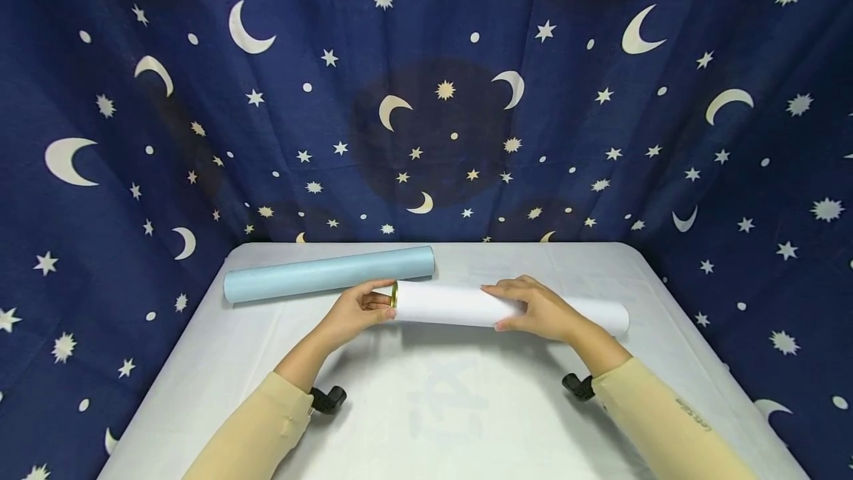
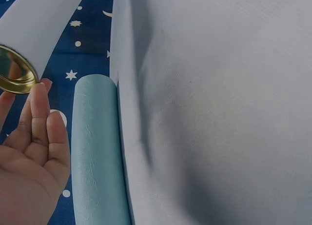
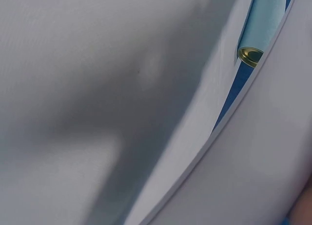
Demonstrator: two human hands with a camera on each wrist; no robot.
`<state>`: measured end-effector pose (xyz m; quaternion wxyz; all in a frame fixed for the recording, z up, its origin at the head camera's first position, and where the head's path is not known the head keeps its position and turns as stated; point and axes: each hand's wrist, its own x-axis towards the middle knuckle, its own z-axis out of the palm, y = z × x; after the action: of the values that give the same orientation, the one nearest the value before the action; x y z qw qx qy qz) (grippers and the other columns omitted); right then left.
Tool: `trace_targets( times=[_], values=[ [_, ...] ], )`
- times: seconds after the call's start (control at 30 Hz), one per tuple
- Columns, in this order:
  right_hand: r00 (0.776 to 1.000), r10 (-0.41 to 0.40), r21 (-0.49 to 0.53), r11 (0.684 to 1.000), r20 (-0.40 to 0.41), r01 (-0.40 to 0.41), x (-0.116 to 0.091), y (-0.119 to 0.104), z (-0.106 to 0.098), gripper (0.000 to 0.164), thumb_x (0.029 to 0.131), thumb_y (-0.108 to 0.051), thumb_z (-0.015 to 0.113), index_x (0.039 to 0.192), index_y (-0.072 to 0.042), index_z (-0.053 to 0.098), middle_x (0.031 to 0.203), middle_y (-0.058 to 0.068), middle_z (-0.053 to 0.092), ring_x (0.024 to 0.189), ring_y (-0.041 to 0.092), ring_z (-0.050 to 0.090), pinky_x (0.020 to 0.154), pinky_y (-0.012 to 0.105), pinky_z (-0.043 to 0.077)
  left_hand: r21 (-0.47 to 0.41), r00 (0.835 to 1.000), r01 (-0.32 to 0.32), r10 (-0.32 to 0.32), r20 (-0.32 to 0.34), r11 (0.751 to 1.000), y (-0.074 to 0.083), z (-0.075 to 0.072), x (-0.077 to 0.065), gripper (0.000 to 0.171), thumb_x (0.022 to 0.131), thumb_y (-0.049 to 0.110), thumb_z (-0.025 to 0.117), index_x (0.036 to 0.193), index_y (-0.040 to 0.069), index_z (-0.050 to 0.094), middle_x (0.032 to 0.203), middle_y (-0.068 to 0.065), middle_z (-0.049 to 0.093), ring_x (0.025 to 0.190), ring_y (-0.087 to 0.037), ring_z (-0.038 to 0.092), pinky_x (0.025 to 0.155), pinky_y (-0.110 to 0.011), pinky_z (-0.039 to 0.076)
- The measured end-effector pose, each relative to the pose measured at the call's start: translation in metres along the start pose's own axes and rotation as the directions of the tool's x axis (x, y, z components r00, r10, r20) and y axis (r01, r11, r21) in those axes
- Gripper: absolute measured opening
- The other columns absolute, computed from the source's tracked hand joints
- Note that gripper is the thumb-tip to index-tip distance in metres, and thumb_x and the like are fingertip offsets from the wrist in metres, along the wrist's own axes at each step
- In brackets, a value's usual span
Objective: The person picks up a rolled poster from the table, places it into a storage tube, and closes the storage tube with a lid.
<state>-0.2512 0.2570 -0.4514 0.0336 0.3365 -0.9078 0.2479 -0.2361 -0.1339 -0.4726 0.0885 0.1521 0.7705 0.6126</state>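
Observation:
A white tube (image 1: 440, 304) with a gold-coloured metal end (image 2: 13, 71) lies crosswise between my hands, close over the table. My left hand (image 1: 353, 313) holds its left end, thumb at the near side and fingers on the rim. My right hand (image 1: 538, 310) grips the tube around its middle from above, and part of the tube is hidden under it. Behind the left hand lies a light blue tube (image 1: 326, 276), slightly slanted. One end of the blue tube (image 3: 268, 20) shows a gold-coloured metal rim in the right wrist view.
The table (image 1: 453, 406) has a white cover with rounded far corners. A dark blue curtain (image 1: 453, 35) with moons and stars hangs behind it and along both sides. Black wrist devices (image 1: 328, 399) sit below each sleeve.

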Motion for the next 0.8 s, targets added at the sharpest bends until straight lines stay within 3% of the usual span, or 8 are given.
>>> trace_targets(
  times=[0.2, 0.47, 0.8],
  values=[
    [1.000, -0.004, 0.016, 1.000, 0.005, 0.004, 0.001, 0.001, 0.001, 0.070, 0.079, -0.047, 0.083, 0.143, -0.036, 0.057, 0.135, -0.005, 0.061, 0.123, 0.023, 0.052, 0.099, 0.050, 0.046, 0.008, 0.999, 0.033, -0.033, -0.027, 0.999, 0.002, 0.000, -0.002, 0.064, 0.084, 0.025, 0.083, 0.142, 0.017, 0.058, 0.120, -0.012, 0.068, 0.112, -0.025, 0.064, 0.089, -0.032, 0.056],
    [0.999, -0.038, 0.001, 0.999, -0.011, 0.038, 0.001, -0.001, 0.000, 0.072, 0.078, -0.048, 0.082, 0.144, -0.033, 0.056, 0.135, -0.001, 0.062, 0.121, 0.026, 0.054, 0.097, 0.052, 0.047, -0.116, 0.994, 0.089, -0.095, -0.052, 0.989, 0.003, 0.004, -0.003, 0.067, 0.082, 0.018, 0.083, 0.143, 0.014, 0.057, 0.116, -0.013, 0.068, 0.104, -0.021, 0.066, 0.089, -0.030, 0.056],
    [0.999, -0.034, 0.008, 0.999, -0.021, 0.034, -0.004, 0.000, -0.001, 0.072, 0.077, -0.050, 0.082, 0.142, -0.032, 0.058, 0.133, -0.002, 0.063, 0.121, 0.024, 0.054, 0.097, 0.051, 0.047, -0.222, 0.993, 0.055, -0.076, -0.089, 0.974, -0.004, 0.016, 0.000, 0.064, 0.083, 0.006, 0.081, 0.143, 0.008, 0.056, 0.115, -0.015, 0.066, 0.099, -0.018, 0.065, 0.087, -0.030, 0.057]
  ],
)
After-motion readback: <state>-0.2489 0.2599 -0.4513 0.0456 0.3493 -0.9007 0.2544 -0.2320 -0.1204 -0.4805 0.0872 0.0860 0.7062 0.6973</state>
